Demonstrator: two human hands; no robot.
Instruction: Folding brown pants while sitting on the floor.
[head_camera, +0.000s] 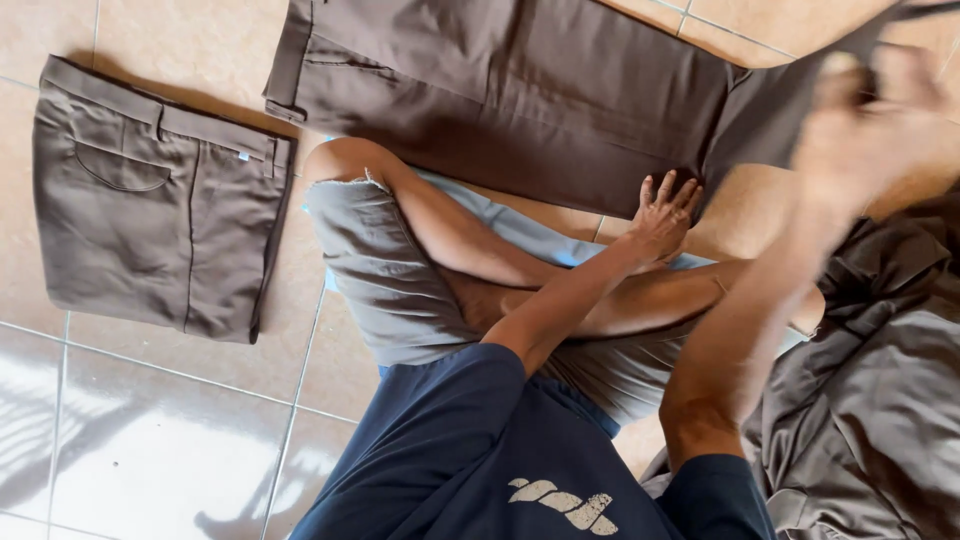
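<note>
Brown trousers (520, 95) spread flat on tiled floor (150, 420), far side, ahead of crossed legs. Left hand (665, 215) presses near edge of trousers, fingers (690, 195) spread. Right hand (865, 125) raised at far right, blurred, lifting trouser leg end; its grip cannot be told. Folded brown trousers (155, 205) lie left. Crumpled brown garment pile (870, 400) right.

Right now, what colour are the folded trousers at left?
Brown, plain; the folded trousers show best in the head view.

A home, by the look of it: glossy beige tiled floor (150, 420), folded brown trousers (150, 220) left of a seated person's bare knee (340, 160), laundry heap (870, 400) opposite.
</note>
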